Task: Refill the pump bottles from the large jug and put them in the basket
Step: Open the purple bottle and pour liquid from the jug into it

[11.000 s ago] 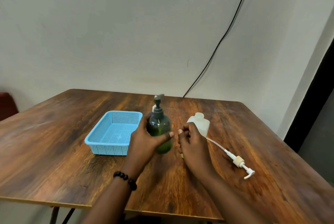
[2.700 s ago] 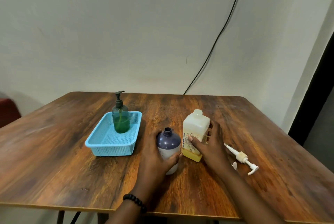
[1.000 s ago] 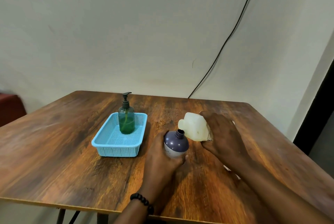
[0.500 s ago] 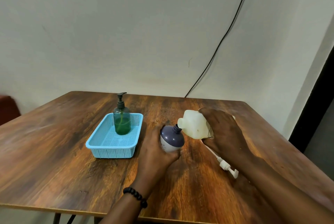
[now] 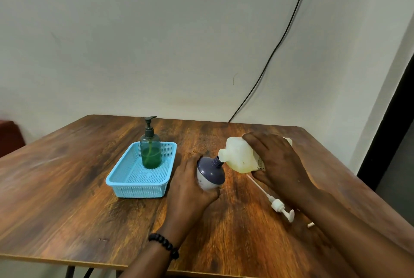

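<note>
The purple pump bottle (image 5: 210, 175) stands uncapped near the middle of the wooden desk (image 5: 67, 199), tipped a little toward the right, with the left hand (image 5: 190, 190) wrapped round its near side; that grip is clenched on the bottle, and the fingers cover most of its lower body, so its base and any label are hard to make out. The white jug (image 5: 240, 157) is held nearly on its side by the right hand (image 5: 277, 163), whose fingers curl over the top and far end, hiding the back of the jug and part of its printed label. The jug's spout meets the purple bottle's neck; whether liquid is passing cannot be told. Yellowish liquid sits low in the jug's body.

A white pump head (image 5: 279, 207) with its long dip tube lies flat on the desk, just right of the purple bottle, its tube running under the jug and right wrist. A small white piece (image 5: 310, 224) shows beside the right forearm, too cut off to identify.

The blue basket (image 5: 134, 190) sits left of the hands, apart from them, and holds a green pump bottle (image 5: 150, 152) upright at its far end, pump fitted, partly full. A bead bracelet (image 5: 164, 245) circles the left wrist. A black cable (image 5: 277, 47) runs down the wall behind the desk.
</note>
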